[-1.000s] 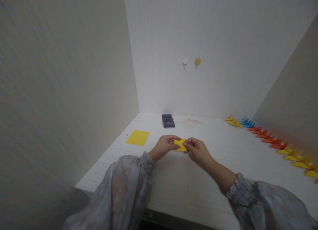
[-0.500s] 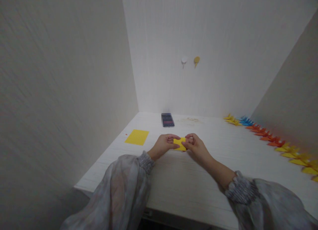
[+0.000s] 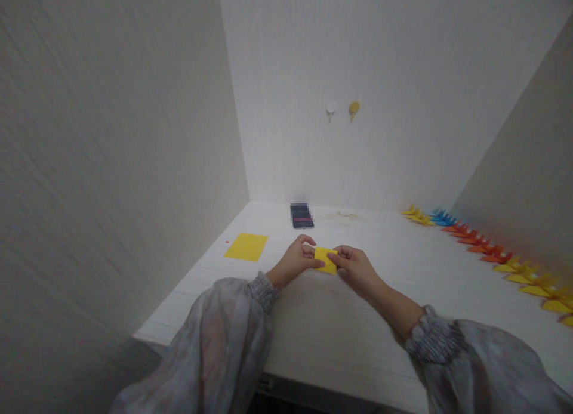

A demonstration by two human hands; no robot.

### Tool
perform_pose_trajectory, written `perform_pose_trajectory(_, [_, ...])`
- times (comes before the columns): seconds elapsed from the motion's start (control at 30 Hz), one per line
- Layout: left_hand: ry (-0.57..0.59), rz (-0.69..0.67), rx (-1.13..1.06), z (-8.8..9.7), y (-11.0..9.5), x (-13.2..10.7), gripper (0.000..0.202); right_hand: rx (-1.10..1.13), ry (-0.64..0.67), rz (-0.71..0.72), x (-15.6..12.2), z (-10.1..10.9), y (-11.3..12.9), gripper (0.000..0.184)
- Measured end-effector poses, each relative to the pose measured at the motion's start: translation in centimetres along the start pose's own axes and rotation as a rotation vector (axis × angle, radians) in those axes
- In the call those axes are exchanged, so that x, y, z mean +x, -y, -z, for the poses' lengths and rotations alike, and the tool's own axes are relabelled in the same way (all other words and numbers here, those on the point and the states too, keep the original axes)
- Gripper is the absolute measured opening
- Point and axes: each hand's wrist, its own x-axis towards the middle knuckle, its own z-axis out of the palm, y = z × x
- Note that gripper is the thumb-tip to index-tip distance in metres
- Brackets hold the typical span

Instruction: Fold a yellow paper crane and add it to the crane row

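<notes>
A small folded square of yellow paper (image 3: pixel 326 267) is held between my two hands over the table. My left hand (image 3: pixel 297 256) pinches its left side, thumb on the near face, with the index finger raised off the top edge. On the other side, my right hand (image 3: pixel 354 262) is closed on the right edge, its thumb lying across the front. The fingers behind the paper are partly hidden. To the left of my hands, a larger yellow paper sheet (image 3: pixel 246 247) lies flat on the white table (image 3: pixel 286 336).
A phone-like dark device (image 3: pixel 302 216), blurred out, lies near the back wall. Folded paper cranes (image 3: pixel 483 245) in yellow, blue and orange line the right side. Two hooks (image 3: pixel 353 108) are on the back wall. A tiny red bit (image 3: pixel 227 242) sits beside the sheet.
My left index finger has lifted off the paper's top edge. My right fingers have lowered a little, and more of the yellow paper's face shows.
</notes>
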Motion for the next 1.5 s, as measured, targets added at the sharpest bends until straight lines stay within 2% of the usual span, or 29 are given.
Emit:
perform_pose_trajectory(0.17, [0.042, 0.087, 0.012, 0.26, 0.09, -0.17, 0.049, 0.001, -0.019, 0.01, 0.29, 0.32, -0.45, 0.023])
perform_pose_trajectory(0.43, [0.079, 0.123, -0.011, 0.46, 0.22, -0.13, 0.05, 0.009, -0.024, -0.017, 0.41, 0.33, -0.66, 0.023])
perform_pose_trajectory(1.23, [0.221, 0.126, -0.153, 0.86, -0.23, -0.42, 0.058, 0.043, -0.031, -0.014, 0.56, 0.63, -0.82, 0.02])
perform_pose_trajectory(1.4, [0.153, 0.17, -0.127, 0.8, -0.2, -0.38, 0.049, 0.066, -0.027, -0.02, 0.47, 0.47, -0.77, 0.021])
perform_pose_trajectory(1.5, [0.125, 0.195, -0.052, 0.77, 0.19, -0.26, 0.05, 0.07, -0.024, -0.025, 0.43, 0.3, -0.74, 0.023])
